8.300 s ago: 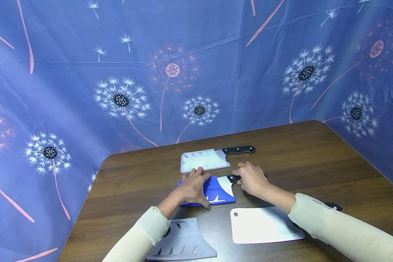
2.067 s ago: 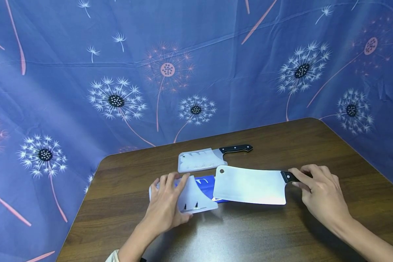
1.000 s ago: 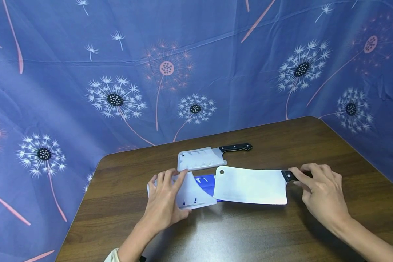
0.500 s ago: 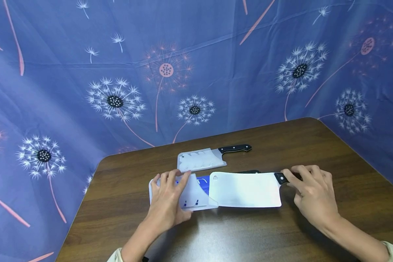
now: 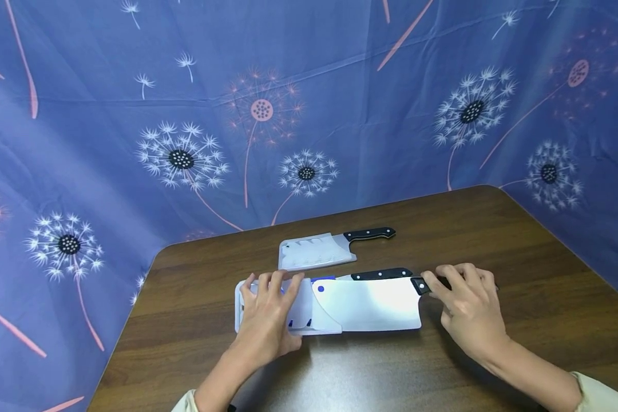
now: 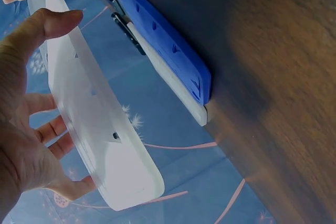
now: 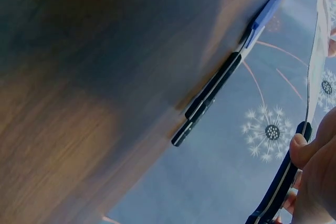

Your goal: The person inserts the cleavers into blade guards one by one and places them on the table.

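Note:
My left hand (image 5: pixel 268 320) grips a whitish translucent blade guard (image 6: pixel 105 124), fingers along the far edge and thumb at the near one. My right hand (image 5: pixel 466 312) holds a cleaver (image 5: pixel 371 303) by its black riveted handle (image 7: pixel 278 187). The blade lies level, its holed end right at the guard's curved mouth, overlapping it in the head view. Both are held up above the table, as the wrist views show. Behind them lies another cleaver in a blue guard (image 6: pixel 163 38), mostly hidden in the head view except its black handle (image 5: pixel 381 274).
Farther back, a cleaver in a white guard (image 5: pixel 314 252) lies on the brown wooden table (image 5: pixel 468 229), handle to the right. A blue dandelion-print cloth (image 5: pixel 360 114) hangs behind the table.
Earlier my hands were on the blue-guarded cleaver; then they held up the white guard and bare cleaver. Most recently the right hand has moved the cleaver left to the guard's mouth.

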The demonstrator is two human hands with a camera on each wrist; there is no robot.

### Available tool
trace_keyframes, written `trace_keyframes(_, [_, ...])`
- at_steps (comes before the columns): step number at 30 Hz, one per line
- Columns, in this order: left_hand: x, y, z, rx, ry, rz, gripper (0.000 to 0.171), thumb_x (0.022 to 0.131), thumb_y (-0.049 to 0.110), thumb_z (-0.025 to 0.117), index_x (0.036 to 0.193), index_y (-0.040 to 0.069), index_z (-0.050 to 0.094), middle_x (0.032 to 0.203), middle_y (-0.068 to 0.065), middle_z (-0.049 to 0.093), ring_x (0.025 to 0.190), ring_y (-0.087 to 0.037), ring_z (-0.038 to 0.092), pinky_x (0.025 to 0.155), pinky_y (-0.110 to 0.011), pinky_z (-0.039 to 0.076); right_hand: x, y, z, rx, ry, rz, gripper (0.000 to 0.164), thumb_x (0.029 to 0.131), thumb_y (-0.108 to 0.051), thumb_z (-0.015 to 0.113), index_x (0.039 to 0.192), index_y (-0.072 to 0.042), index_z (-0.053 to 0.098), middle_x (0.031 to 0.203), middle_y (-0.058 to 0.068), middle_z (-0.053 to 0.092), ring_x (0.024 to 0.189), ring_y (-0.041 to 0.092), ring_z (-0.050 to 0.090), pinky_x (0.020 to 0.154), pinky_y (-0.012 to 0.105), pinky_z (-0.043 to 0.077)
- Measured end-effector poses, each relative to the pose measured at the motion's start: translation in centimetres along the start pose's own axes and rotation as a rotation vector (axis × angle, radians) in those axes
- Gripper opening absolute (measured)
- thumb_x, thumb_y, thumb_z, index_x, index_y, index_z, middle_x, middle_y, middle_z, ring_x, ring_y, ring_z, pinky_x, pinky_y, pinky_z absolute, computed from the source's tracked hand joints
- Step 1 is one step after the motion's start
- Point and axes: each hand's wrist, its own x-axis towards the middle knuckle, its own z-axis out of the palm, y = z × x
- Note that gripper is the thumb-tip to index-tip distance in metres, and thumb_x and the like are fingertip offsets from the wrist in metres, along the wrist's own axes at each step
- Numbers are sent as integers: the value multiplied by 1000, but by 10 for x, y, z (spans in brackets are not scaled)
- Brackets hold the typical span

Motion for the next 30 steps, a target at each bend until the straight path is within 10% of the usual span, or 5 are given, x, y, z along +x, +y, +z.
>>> trace_keyframes(10, [2, 13, 6, 15, 14, 56, 105, 35, 39, 87, 132, 14, 53, 122, -11, 51, 110, -32, 47, 95, -68, 22, 1, -14, 12, 1, -39, -69, 45, 59, 16, 70, 100, -3, 68, 87, 12, 55, 73, 31, 46, 65, 58, 42])
trace_keyframes(18, [9, 29, 11, -5, 17, 74, 100, 37, 37, 83, 129, 12, 54, 120, -11, 51, 107, -30, 46, 95, -68, 24, 10, -37, 24, 22, 38, -140, 23, 83, -2, 48, 96, 0, 68, 82, 13, 52, 66, 29, 42, 56, 46, 37])
trace_keyframes(30, [11, 45, 15, 7, -6, 63, 101, 32, 36, 84, 126, 13, 54, 117, -7, 51, 106, -28, 46, 94, -65, 29, 18, -57, 33, 13, 34, -152, 25, 82, -5, 43, 88, 1, 66, 78, 13, 52, 64, 29, 43, 55, 40, 33])
